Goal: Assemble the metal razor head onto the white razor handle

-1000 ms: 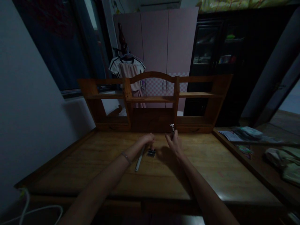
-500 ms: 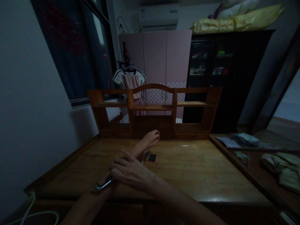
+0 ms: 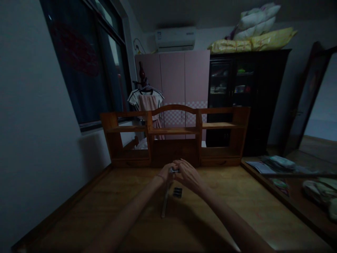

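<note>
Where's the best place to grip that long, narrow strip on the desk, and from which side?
Probably the strip by its near end, pinched across its narrow width from the person's side: that end is uncovered and points that way, while the far end runs toward the left hand.

In dim light, you are facing a wooden shelf unit standing along the bench's far edge; a pink wardrobe and a black cabinet are rising behind it, and a dark window is showing above the far left corner.
</note>
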`<state>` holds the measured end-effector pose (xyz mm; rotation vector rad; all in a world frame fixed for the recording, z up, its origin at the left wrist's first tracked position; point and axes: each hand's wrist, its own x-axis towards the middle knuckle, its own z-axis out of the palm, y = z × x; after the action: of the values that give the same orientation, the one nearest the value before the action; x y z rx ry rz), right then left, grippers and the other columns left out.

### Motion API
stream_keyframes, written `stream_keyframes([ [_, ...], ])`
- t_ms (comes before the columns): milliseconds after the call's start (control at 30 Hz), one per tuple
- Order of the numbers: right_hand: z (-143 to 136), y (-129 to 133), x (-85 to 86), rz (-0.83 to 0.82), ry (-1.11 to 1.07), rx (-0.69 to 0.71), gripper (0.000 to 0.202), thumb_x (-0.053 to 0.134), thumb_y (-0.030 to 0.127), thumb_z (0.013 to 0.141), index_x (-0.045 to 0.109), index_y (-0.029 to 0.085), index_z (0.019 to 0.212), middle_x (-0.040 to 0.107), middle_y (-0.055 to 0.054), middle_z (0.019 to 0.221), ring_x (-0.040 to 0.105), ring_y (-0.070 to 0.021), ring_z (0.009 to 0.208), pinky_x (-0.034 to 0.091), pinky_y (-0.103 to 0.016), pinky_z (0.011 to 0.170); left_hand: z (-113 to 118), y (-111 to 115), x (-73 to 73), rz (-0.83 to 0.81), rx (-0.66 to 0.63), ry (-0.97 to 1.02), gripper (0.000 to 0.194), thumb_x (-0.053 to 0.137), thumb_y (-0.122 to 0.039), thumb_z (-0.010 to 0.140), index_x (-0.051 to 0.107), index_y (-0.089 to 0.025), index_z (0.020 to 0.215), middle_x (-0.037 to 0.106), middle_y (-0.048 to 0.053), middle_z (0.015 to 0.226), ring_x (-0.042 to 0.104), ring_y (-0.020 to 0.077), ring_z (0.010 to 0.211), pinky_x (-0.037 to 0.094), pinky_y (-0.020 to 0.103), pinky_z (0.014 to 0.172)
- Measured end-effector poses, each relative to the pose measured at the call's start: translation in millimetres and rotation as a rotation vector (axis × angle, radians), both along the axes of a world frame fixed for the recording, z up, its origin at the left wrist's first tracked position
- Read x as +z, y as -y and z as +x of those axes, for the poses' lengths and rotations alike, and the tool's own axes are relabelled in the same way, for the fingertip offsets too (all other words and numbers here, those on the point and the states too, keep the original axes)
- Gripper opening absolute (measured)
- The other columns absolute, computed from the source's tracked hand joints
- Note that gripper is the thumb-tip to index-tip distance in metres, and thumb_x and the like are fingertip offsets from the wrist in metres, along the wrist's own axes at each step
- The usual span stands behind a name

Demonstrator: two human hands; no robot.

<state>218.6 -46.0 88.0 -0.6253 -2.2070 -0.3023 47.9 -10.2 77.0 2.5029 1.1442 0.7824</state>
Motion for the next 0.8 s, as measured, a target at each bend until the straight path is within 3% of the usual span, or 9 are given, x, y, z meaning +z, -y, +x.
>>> stream_keyframes([
  [133, 32.6, -29.8, -29.2, -0.036, -0.104, -0.141, 0.038, 0.051, 0.02, 0.086, 0.045, 0.017, 0.123, 0.058, -0.013, 0.114, 0.055, -0.0245, 0.109, 0.046, -0.045, 0.094, -20.5, -20.1, -34.4, 0.083, 0.064, -0.023, 0.017, 0.05, -0.023, 0.086, 0.066, -0.019, 0.091, 0.061, 0.006, 0.1, 0.058, 0.0212, 0.095, 0.045, 0.037, 0.09],
  [300, 54.6, -53.6, -62.6, -0.161, -0.257, -0.302, 0.027, 0.039, 0.021, 0.091, 0.046, 0.017, 0.117, 0.06, -0.012, 0.104, 0.059, -0.0233, 0.096, 0.048, -0.04, 0.084, -45.4, -23.8, -67.5, 0.093, 0.141, 0.137, 0.023, 0.043, -0.028, 0.09, 0.065, -0.022, 0.095, 0.059, 0.005, 0.1, 0.057, 0.0178, 0.096, 0.045, 0.032, 0.089],
  [533, 62.1, -54.8, -65.3, -0.26, -0.211, -0.424, 0.02, 0.037, 0.031, 0.093, 0.049, 0.018, 0.103, 0.061, -0.008, 0.086, 0.06, -0.0192, 0.073, 0.041, -0.028, 0.063, -42.6, -14.3, -73.2, 0.087, 0.094, 0.152, 0.023, 0.043, -0.029, 0.091, 0.064, -0.022, 0.097, 0.058, 0.005, 0.1, 0.056, 0.017, 0.097, 0.043, 0.029, 0.088],
  [667, 61.3, -57.0, -73.2, -0.258, -0.123, -0.499, 0.018, 0.036, 0.033, 0.092, 0.049, 0.019, 0.091, 0.06, -0.006, 0.08, 0.057, -0.0175, 0.064, 0.033, -0.026, 0.056, -46.1, -10.9, -75.2, 0.128, 0.171, 0.007, 0.024, 0.048, -0.036, 0.088, 0.061, -0.021, 0.102, 0.059, 0.006, 0.099, 0.055, 0.0197, 0.096, 0.041, 0.031, 0.088],
  [800, 58.3, -58.2, -81.6, -0.268, -0.055, -0.502, 0.019, 0.036, 0.034, 0.093, 0.049, 0.02, 0.09, 0.061, -0.006, 0.083, 0.057, -0.0174, 0.066, 0.031, -0.026, 0.056, -52.8, -8.0, -77.6, 0.078, 0.199, -0.158, 0.043, 0.058, -0.044, 0.08, 0.053, -0.021, 0.116, 0.062, 0.006, 0.094, 0.057, 0.0228, 0.091, 0.039, 0.035, 0.088],
])
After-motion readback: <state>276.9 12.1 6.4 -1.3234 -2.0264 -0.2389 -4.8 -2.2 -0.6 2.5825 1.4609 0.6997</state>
